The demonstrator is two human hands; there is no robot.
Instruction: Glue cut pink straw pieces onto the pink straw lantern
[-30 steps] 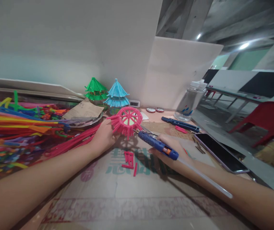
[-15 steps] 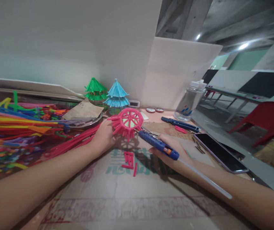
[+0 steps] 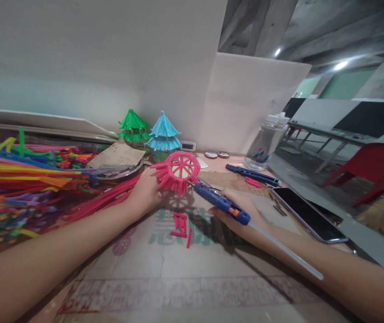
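My left hand is closed on the left side of a pink pipe-cleaner wheel, which has spokes and a fringe of short strips hanging below its rim. My right hand grips a blue glue gun, its nozzle close to the wheel's lower right edge. I cannot tell whether the nozzle touches it. From the back of the gun a clear glue stick sticks out. Several cut pink pieces lie on the cardboard beneath the wheel. The fingertips of both hands are partly hidden.
Bundles of coloured pipe cleaners fill the left side. Behind stand a green pagoda model and a blue one, with a small digital clock. To the right are a water bottle, a blue utility knife and a phone.
The pink wheel has shifted very slightly left and tilted a little. Both hands otherwise keep their places, and the glue gun stays by the wheel's edge.
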